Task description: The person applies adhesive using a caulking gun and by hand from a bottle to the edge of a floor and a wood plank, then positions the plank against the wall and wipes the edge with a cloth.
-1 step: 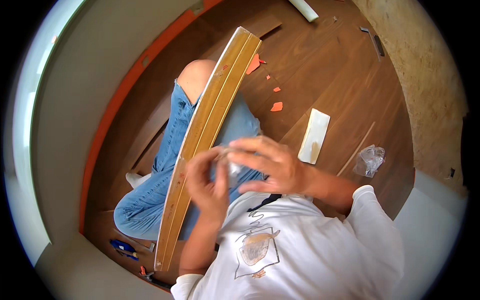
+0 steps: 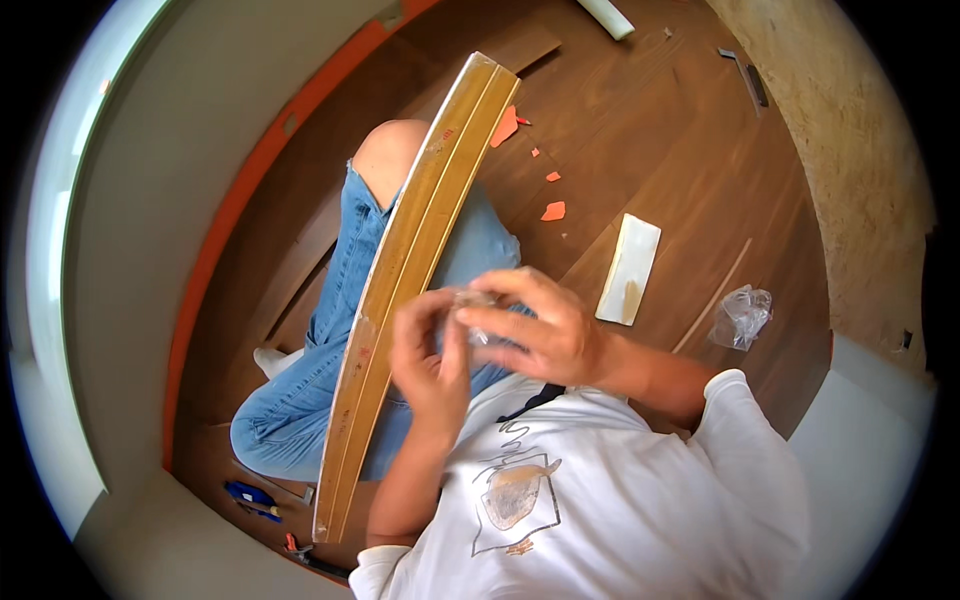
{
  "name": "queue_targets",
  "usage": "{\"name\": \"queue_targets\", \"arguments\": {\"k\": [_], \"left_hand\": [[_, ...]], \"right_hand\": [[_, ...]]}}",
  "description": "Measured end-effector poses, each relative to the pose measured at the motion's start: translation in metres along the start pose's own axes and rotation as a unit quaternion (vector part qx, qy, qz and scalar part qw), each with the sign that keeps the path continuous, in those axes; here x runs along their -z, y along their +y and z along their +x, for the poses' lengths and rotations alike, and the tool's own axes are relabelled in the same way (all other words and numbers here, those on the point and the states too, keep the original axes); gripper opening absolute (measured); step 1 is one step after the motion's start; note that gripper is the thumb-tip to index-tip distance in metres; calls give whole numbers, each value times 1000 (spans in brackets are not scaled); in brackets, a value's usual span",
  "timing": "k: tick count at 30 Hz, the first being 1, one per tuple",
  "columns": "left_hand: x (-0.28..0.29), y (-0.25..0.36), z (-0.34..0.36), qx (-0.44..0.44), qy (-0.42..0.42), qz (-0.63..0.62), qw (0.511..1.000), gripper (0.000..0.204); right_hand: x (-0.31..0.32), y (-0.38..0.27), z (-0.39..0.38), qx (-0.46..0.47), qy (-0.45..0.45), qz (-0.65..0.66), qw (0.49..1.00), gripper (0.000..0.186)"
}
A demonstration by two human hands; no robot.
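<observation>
My left hand [image 2: 428, 350] and my right hand [image 2: 545, 325] meet above my lap. Their thumbs and fingers pinch a small clear, crinkled piece [image 2: 477, 298] that looks like plastic wrapping; motion blur hides its shape and anything inside it. A long trim board [image 2: 420, 210], yellow-brown with a groove along it and a white edge, lies slantwise across my legs. Its middle passes just left of my left hand, and neither hand grips it.
Right of my knees, a short white board piece [image 2: 630, 270] and a crumpled clear plastic bag [image 2: 742, 317] lie on the wood floor. Orange scraps [image 2: 553, 211] are scattered farther off. A blue-handled tool [image 2: 252, 498] sits lower left, near the wall. A square tool [image 2: 742, 75] is far right.
Both hands have shifted slightly right with the small clear piece between them, and the left-hand fingers have turned a little. The trim board stays across my legs.
</observation>
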State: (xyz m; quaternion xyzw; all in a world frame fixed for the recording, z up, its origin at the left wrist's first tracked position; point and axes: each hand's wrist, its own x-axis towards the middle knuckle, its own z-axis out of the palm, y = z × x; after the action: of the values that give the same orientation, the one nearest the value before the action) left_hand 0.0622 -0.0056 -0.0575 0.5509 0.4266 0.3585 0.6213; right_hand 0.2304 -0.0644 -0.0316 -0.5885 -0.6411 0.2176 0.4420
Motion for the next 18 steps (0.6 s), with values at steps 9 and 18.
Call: {"name": "queue_targets", "arguments": {"k": [9,18], "left_hand": [[36,-1,-12,108,-237,-54,964,49],[116,36,-41,-94,-84,368,921,44]], "right_hand": [[41,148,-58,-256,162,-139,943,21],[11,230,-90,-259,-80,-292,917,39]]}}
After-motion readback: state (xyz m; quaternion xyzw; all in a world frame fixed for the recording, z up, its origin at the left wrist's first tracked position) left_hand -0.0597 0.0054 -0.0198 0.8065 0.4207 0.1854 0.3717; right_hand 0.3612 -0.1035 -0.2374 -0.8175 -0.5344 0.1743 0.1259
